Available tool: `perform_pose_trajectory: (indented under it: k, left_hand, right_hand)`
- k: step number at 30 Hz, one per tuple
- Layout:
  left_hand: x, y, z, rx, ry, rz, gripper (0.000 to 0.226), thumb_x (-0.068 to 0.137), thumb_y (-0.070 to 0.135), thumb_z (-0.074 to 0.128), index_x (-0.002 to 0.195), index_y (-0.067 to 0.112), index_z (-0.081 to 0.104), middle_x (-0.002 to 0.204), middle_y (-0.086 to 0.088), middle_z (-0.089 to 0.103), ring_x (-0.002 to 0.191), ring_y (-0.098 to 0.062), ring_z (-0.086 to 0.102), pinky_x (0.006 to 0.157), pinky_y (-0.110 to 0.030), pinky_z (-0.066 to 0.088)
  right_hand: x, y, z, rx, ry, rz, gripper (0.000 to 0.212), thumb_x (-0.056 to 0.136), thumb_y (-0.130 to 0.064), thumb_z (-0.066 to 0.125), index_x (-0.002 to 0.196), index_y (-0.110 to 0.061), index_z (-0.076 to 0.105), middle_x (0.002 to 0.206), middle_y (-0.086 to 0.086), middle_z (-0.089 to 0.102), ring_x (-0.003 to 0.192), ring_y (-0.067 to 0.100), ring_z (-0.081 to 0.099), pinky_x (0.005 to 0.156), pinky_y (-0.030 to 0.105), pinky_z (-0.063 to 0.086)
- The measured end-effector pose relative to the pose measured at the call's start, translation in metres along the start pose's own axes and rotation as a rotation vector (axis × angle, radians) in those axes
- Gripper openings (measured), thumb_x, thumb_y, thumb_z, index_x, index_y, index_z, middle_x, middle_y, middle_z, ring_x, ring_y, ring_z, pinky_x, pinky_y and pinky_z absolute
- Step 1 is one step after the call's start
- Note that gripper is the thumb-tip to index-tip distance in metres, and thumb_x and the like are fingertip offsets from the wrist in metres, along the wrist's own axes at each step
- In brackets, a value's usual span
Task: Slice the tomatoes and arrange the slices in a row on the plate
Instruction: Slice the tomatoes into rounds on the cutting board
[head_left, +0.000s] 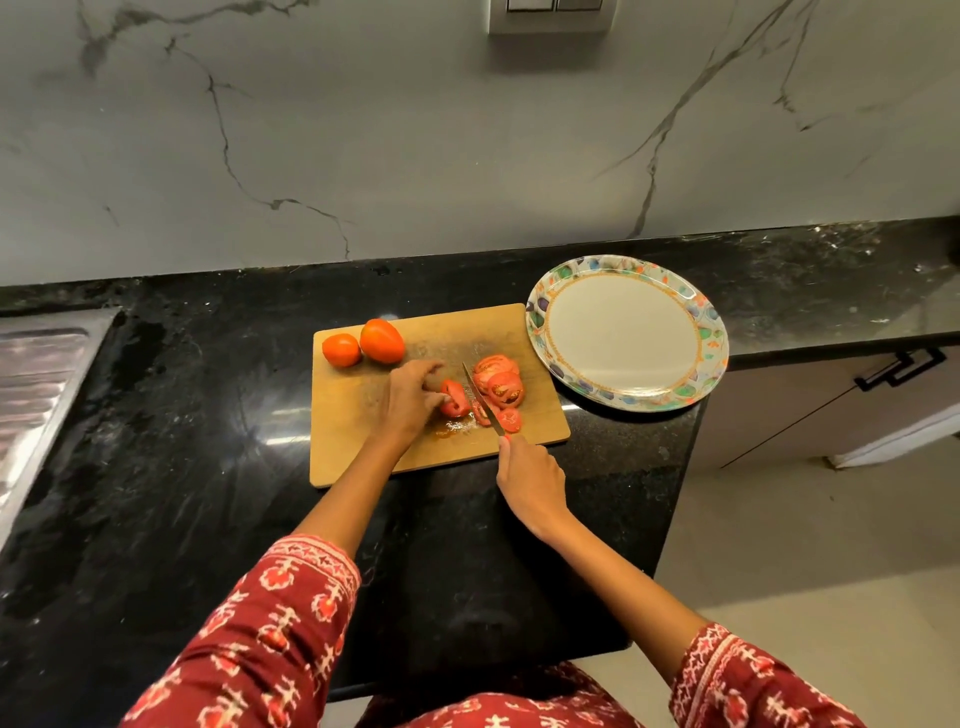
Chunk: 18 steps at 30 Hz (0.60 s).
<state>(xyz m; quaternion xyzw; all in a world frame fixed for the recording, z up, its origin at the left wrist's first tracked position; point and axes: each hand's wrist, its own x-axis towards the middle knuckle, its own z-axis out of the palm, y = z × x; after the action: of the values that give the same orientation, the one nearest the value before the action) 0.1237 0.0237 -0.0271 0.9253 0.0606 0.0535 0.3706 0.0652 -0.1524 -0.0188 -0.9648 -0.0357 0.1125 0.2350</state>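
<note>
A wooden cutting board lies on the black counter. My left hand grips the remaining piece of a tomato near the board's middle. My right hand holds a knife by its handle, and the blade rests just right of that piece. Several cut slices lie overlapping to the right of the blade. Two whole tomatoes sit at the board's far left corner. A round plate with a coloured patterned rim stands to the right of the board and holds nothing.
A steel sink drainer is at the left edge. The counter ends just right of the board, where the plate overhangs the edge. A cabinet with a black handle and pale floor lie beyond. A marble wall backs the counter.
</note>
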Motion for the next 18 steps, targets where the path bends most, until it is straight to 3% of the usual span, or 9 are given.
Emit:
perform_pose_trajectory:
  k: [3,8,10,14,18]
  left_hand:
    - [-0.003,-0.003,0.004,-0.005,0.059,-0.094,0.048,0.072,0.004,0.075,0.118,0.002,0.058,0.107,-0.017,0.063,0.097,-0.027,0.062,0.086,-0.033,0.047]
    - [-0.008,0.004,0.013,0.022,-0.027,-0.166,0.027,0.065,0.015,0.082,0.084,0.002,0.068,0.08,-0.013,0.067,0.075,-0.025,0.062,0.068,-0.039,0.05]
    - [-0.008,0.005,0.02,0.025,-0.041,-0.15,0.023,0.067,0.015,0.081,0.08,0.002,0.068,0.076,-0.013,0.066,0.074,-0.027,0.062,0.065,-0.04,0.049]
    - [-0.006,0.004,0.034,0.053,-0.038,-0.116,0.007,0.086,0.008,0.062,0.089,0.002,0.061,0.081,-0.011,0.06,0.074,-0.02,0.055,0.065,-0.034,0.042]
    - [0.006,0.011,0.041,0.007,-0.003,-0.149,0.026,0.098,0.018,0.042,0.076,0.014,0.054,0.065,0.006,0.05,0.057,-0.001,0.046,0.059,-0.025,0.036]
  right_hand:
    - [0.006,0.004,-0.004,0.001,0.03,0.027,0.038,0.103,-0.031,0.028,0.111,-0.005,0.055,0.103,0.014,0.065,0.098,0.034,0.062,0.071,0.037,0.043]
    - [0.013,0.018,-0.008,-0.043,0.103,0.096,0.038,0.103,-0.03,0.027,0.114,-0.005,0.053,0.105,0.016,0.065,0.098,0.037,0.062,0.074,0.041,0.046]
    - [0.013,0.024,-0.009,-0.068,0.126,0.131,0.038,0.103,-0.029,0.026,0.115,-0.004,0.052,0.104,0.016,0.065,0.097,0.036,0.063,0.074,0.04,0.046]
    - [0.014,0.027,-0.009,-0.172,0.098,0.179,0.036,0.104,-0.029,0.025,0.116,-0.005,0.05,0.104,0.013,0.066,0.096,0.03,0.064,0.072,0.037,0.047]
    - [0.026,0.013,-0.009,-0.196,0.059,0.155,0.03,0.103,-0.021,0.03,0.115,-0.006,0.052,0.108,0.01,0.065,0.101,0.029,0.063,0.076,0.036,0.047]
